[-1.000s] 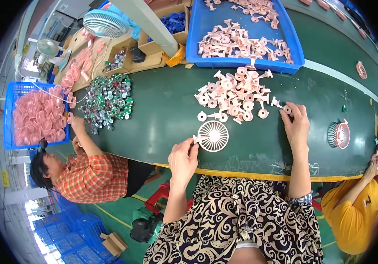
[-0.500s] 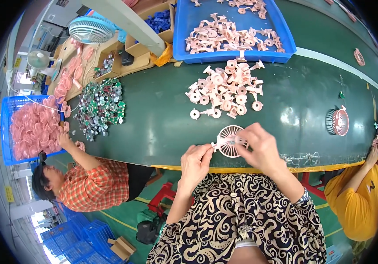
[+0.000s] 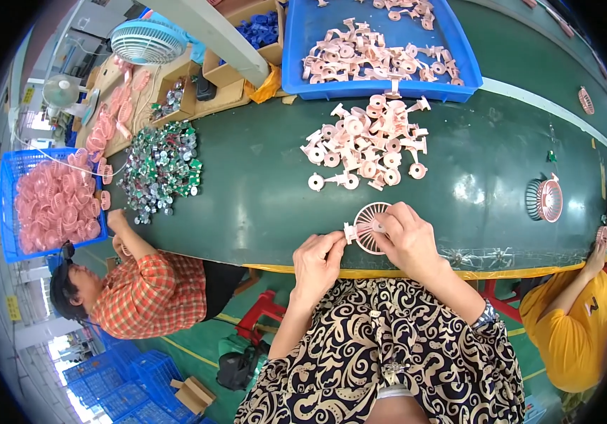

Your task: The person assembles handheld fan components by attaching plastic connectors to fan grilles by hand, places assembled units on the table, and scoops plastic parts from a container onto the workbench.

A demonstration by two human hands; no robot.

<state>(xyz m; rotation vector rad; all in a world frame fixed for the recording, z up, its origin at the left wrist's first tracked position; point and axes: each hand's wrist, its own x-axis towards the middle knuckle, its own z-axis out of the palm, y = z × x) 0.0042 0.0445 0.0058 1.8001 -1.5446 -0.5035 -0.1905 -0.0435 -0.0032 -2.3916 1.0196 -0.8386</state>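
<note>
A round pale pink fan grille (image 3: 370, 213) with radial ribs is at the table's near edge, in front of me. My left hand (image 3: 317, 263) is closed, thumb and forefinger pinching the foot of a pale pink bracket (image 3: 350, 232) at the grille's left side. The bracket's arm seems to run across the ribs toward the middle. Over the grille's right half, my right hand (image 3: 411, 242) has its fingertips pressed together near the hub. What those fingertips grip is mostly hidden. Beyond the hands lies a heap of similar brackets (image 3: 370, 145).
A blue tray (image 3: 388, 90) of brackets stands behind the heap. Circuit boards (image 3: 162, 169) are piled at left, near a blue basket (image 3: 10, 212) of pink fan parts. Another grille (image 3: 549, 199) sits at right. One co-worker (image 3: 155, 300) works at left, another (image 3: 564, 325) at right.
My right hand has shifted slightly and its fingers have closed down near the grille's hub. The left hand keeps its pinch. The left co-worker's hand has moved off the basket's edge.
</note>
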